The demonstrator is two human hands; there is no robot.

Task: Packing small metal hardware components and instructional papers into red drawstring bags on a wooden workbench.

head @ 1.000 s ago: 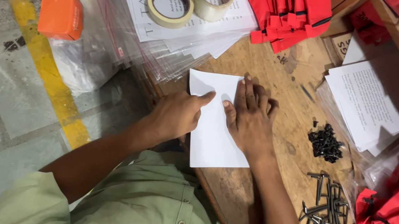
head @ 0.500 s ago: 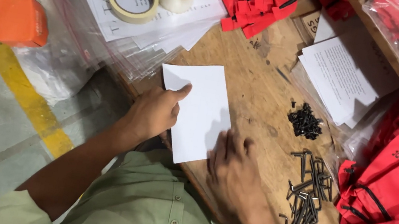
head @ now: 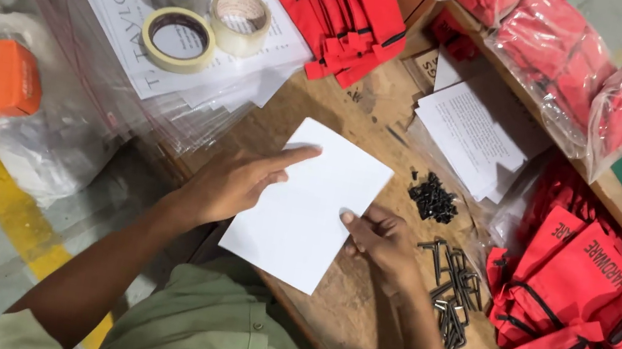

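Nearest, my left hand (head: 230, 182) lies flat on the folded white sheet (head: 306, 203), index finger stretched toward its far left corner, fingers spread and clamped on nothing. My right hand (head: 380, 241) pinches the sheet's right edge between thumb and fingers. The sheet rests on the near part of the wooden bench (head: 338, 314), its near corner overhanging the edge. To handle it well, I judge the left palm should pin the paper while the right keeps the edges aligned and presses along the fold. Right of the sheet lie loose dark screws (head: 447, 294), then a small pile of black screws (head: 433, 197). Farther off are printed leaflets (head: 469, 134), tape rolls (head: 178, 39) on bagged papers, and red pouches (head: 351, 9). Against the frame half a second ago, the right hand has moved from the bench near the screws up to the sheet's edge; the left remains on the paper.
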